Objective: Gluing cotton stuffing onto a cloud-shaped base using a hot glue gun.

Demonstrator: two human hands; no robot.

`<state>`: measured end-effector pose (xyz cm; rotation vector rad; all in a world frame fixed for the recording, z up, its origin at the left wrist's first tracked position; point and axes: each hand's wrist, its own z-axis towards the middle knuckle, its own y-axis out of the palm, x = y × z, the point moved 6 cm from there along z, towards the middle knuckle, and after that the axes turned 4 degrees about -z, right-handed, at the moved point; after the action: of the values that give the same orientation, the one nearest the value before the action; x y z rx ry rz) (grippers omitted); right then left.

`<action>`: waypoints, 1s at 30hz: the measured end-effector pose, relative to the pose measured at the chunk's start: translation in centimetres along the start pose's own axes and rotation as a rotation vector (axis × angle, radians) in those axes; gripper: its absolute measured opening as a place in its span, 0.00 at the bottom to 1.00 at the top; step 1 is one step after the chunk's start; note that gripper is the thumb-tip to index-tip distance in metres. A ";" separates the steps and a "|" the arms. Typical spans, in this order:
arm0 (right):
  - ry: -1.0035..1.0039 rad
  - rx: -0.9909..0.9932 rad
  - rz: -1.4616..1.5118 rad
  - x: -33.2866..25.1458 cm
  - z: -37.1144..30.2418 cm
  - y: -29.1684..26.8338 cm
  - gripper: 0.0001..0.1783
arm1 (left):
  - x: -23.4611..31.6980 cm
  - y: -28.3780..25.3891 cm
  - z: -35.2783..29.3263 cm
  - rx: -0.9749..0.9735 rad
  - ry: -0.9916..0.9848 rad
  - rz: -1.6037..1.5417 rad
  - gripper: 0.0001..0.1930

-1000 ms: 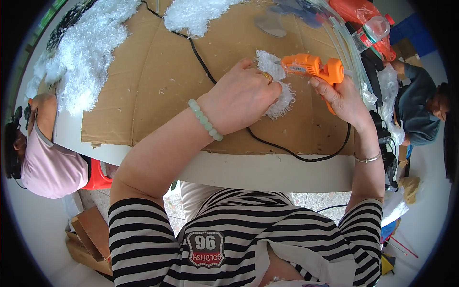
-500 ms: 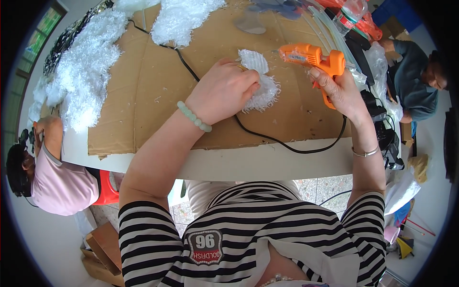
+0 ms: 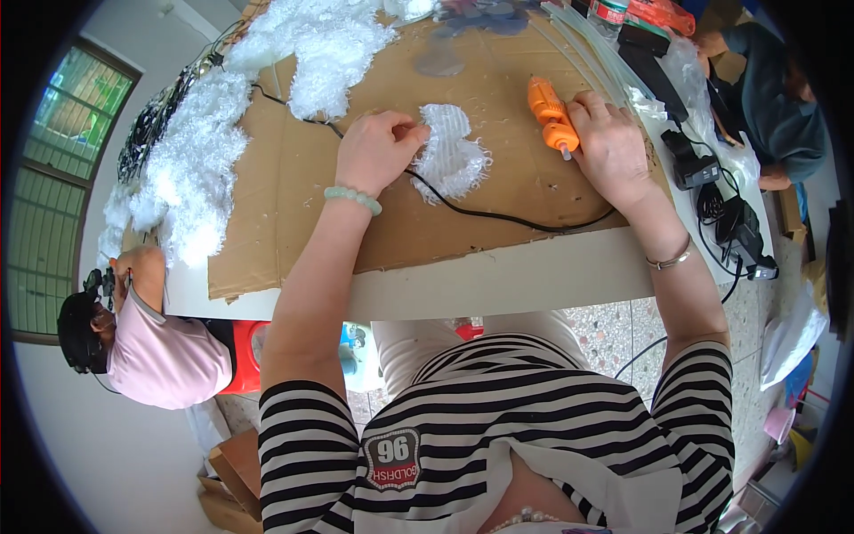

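Note:
A white knitted fabric piece with fringed edges [image 3: 449, 151] lies on the brown cardboard sheet [image 3: 311, 205]. My left hand [image 3: 381, 153], a green bead bracelet at its wrist, has its thumb and fingertips closed at the left edge of that piece. To the right, my right hand [image 3: 612, 147] grips an orange glue gun [image 3: 553, 116]. The gun's body shows left of the fingers, low over the cardboard, and its handle is hidden by the hand. A black cord [image 3: 507, 216] runs across the cardboard, passing below the fabric piece.
Fluffy white fabric [image 3: 187, 160] heaps along the left and far side. Clear sticks [image 3: 578, 49] lie at the far right, beside black power adapters [image 3: 738, 227] and plastic bags. One person in pink [image 3: 169, 356] sits at left; another in dark clothing [image 3: 769, 89] is at right.
My right hand has lowered and turned the glue gun from pointing left to lying lengthwise beside the hand. My left hand has shifted left, from on top of the fabric piece to its edge.

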<state>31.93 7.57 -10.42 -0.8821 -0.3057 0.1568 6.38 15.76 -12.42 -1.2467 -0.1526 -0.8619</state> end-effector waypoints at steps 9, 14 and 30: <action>0.129 -0.262 0.167 -0.5 -1.0 0.7 0.21 | 1.9 1.9 1.7 -0.152 -0.195 0.162 0.18; 0.065 -0.332 0.287 -0.5 -1.1 0.3 0.27 | 0.8 2.8 2.1 -0.138 -0.279 -0.073 0.15; -0.027 -0.096 0.660 -3.6 4.3 -7.7 0.19 | 5.5 -3.8 -0.7 0.078 -0.128 -1.372 0.16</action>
<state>27.20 4.91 -2.58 -1.0529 -0.0362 0.7705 7.45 12.24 -6.79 -1.0178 -1.2244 -1.8950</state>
